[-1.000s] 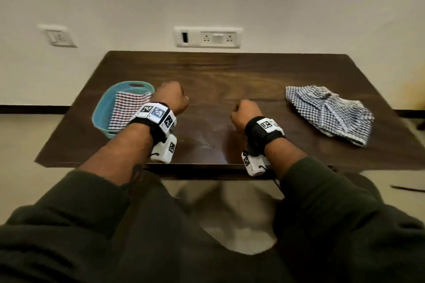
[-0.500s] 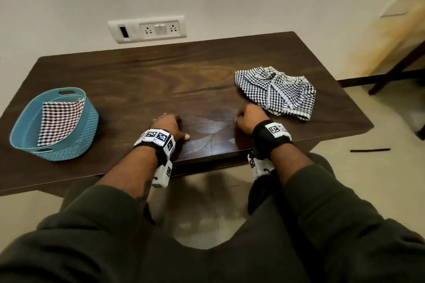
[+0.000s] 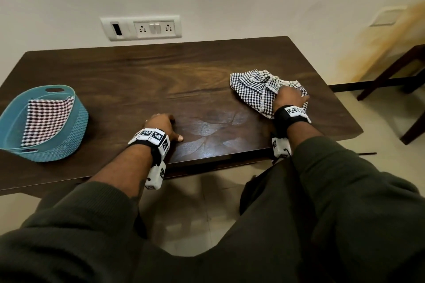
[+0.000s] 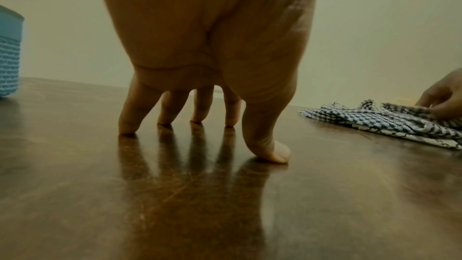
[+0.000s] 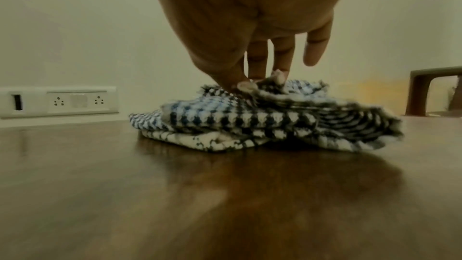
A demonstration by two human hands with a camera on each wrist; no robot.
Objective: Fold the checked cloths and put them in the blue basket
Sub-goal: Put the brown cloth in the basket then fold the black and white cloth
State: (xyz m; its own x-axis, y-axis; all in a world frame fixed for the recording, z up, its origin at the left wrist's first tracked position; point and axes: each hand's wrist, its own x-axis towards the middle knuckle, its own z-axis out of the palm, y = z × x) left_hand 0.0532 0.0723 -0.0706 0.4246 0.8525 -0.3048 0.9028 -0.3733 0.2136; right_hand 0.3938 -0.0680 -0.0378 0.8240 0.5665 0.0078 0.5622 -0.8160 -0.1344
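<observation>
1. Blue basket [image 3: 69, 135] stands on the dark wooden table [image 3: 184, 80], well to the left of the left hand; its ribbed wall edges into the left wrist view [image 4: 8, 56].
2. A red-and-white checked cloth [image 3: 46, 115], folded flat, leans inside the basket against its right wall.
3. The left hand [image 3: 162, 125] rests near the table's front edge, holding nothing; its fingertips [image 4: 127, 128] and thumb stand spread on the glossy wood, which mirrors them.
4. A white socket and switch panel [image 3: 140, 28] sits on the wall behind the table, beyond and between the two hands.
5. A black-and-white checked cloth [image 3: 255, 89] lies crumpled under the right hand, well to the right of the left hand and far from the basket, on the table's right part.
6. The right hand [image 3: 288, 99] is down on that cloth; the right wrist view shows thumb and fingers [image 5: 257, 62] pinching a raised fold at the top of the heap [image 5: 262, 122], the little finger lifted clear.
7. A dark wooden piece of furniture [image 3: 404, 71] stands on the tiled floor beyond the right hand, off the table's right end.
</observation>
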